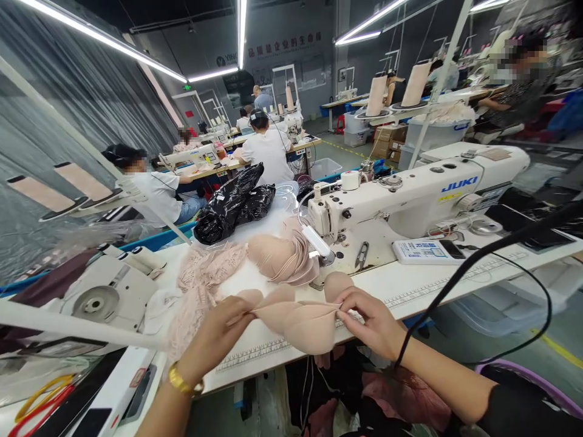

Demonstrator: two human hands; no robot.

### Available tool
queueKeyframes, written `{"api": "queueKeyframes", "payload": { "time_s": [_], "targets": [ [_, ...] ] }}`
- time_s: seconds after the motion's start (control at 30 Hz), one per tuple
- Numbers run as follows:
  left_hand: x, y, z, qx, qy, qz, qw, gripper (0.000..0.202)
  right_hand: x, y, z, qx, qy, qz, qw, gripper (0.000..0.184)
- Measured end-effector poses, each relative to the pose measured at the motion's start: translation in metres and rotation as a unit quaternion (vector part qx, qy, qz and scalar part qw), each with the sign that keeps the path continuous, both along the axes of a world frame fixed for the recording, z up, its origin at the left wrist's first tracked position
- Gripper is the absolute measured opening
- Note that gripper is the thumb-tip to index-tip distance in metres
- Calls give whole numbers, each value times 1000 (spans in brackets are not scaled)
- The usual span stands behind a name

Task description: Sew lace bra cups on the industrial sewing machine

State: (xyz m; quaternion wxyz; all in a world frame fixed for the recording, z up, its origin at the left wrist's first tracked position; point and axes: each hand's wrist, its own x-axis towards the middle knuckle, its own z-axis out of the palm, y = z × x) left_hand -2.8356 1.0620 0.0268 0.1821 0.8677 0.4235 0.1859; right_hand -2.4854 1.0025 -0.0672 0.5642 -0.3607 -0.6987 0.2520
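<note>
Between my two hands a beige bra cup piece [312, 328] is stretched out over the front edge of the table. My left hand [223, 331] pinches its left end, and my right hand [368, 318] pinches the right end between thumb and fingers. More beige cups lie partly hidden behind it, one showing as a round cup [338, 285] near my right fingers. Farther back is a stack of beige cups [285, 255] by the sewing machine's needle end. Pink lace [204, 273] lies in a heap beyond my left hand.
A white JUKI sewing machine [419, 188] stands behind, with thread snips [362, 256] and a white box-shaped device [428, 252] on its table. Black plastic bags [234, 203] lie at the back. A black cable [460, 279] hangs across the right. Scissors [43, 400] lie at lower left. Several people work behind.
</note>
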Motion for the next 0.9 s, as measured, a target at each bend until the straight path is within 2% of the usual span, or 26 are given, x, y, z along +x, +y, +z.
{"api": "queueKeyframes", "payload": {
  "time_s": [0.03, 0.1, 0.17, 0.23, 0.3, 0.37, 0.4, 0.47, 0.53, 0.6, 0.67, 0.73, 0.8, 0.9],
  "targets": [
    [-13, -4, 1, -73, -31, 52, 995, 36, 8, -2, -3, -44, 42, -24, 998, 17],
    [-41, -9, -4, -190, -80, 141, 968, 47, 25, -5, -14, -130, 108, -80, 982, 27],
    [-66, -11, -16, -223, -99, 242, 939, 56, 42, -4, -28, -200, 138, -136, 960, 33],
    [-79, -10, -29, -178, -72, 327, 926, 66, 52, -2, -40, -235, 144, -169, 946, 34],
    [-77, -8, -36, -46, -16, 364, 930, 72, 54, 0, -47, -240, 147, -175, 943, 33],
    [-58, -7, -39, 116, 14, 329, 937, 63, 49, 2, -48, -239, 147, -167, 945, 34],
    [-42, -6, -39, 183, 10, 281, 942, 53, 45, 3, -47, -240, 145, -159, 947, 34],
    [-4, -5, -38, 263, -26, 154, 952, 30, 38, 2, -45, -249, 138, -139, 949, 35],
    [38, -3, -40, 286, -32, 54, 956, 21, 33, 0, -42, -256, 106, -127, 953, 33],
    [75, 4, -44, 295, 6, 20, 955, 22, 31, -3, -39, -241, 33, -135, 961, 27],
    [102, 14, -50, 295, 54, 13, 954, 20, 32, -6, -36, -195, -68, -158, 966, 23],
    [117, 25, -57, 291, 79, 11, 953, 18, 35, -8, -31, -122, -151, -191, 962, 22],
    [122, 34, -61, 288, 81, 4, 954, 19, 38, -7, -23, -44, -195, -223, 954, 22],
    [116, 33, -58, 281, 75, -13, 957, 22, 37, -2, -5, 41, -215, -208, 953, 23]
  ]
}}
